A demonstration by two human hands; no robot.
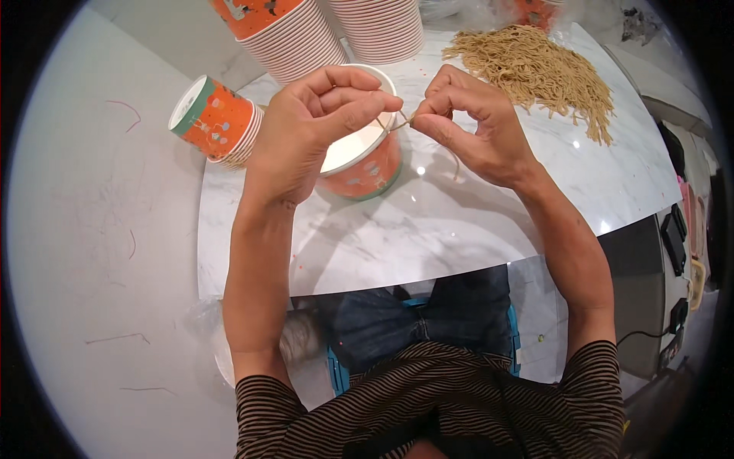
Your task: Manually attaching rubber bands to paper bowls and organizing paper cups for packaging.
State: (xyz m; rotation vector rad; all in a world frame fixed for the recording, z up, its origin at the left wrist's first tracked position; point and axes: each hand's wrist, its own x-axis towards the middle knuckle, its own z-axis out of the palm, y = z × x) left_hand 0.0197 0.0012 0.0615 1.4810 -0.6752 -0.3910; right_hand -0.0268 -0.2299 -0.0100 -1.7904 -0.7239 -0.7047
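Tan string [401, 123], orange-and-green patterned tub [373, 173]

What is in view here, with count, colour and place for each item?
Open tub: one, orange and green, white inside, below the hands
Tall tub stacks: two, white rims, orange on the left one, far side
Shorter tub stack: one, orange and green, table's left edge
String: at least one, tan, between the hands
String pile: one, tan, far right of table
Tabletop: one, white marbled, centre
Black items: several, count unclear, right edge
Seat: one, blue, under the person
Jeans: one pair, dark blue, lower centre
Striped top: one, dark and tan, bottom
Left hand: one, bare, pinching, over the tub
Right hand: one, bare, pinching string, right of tub
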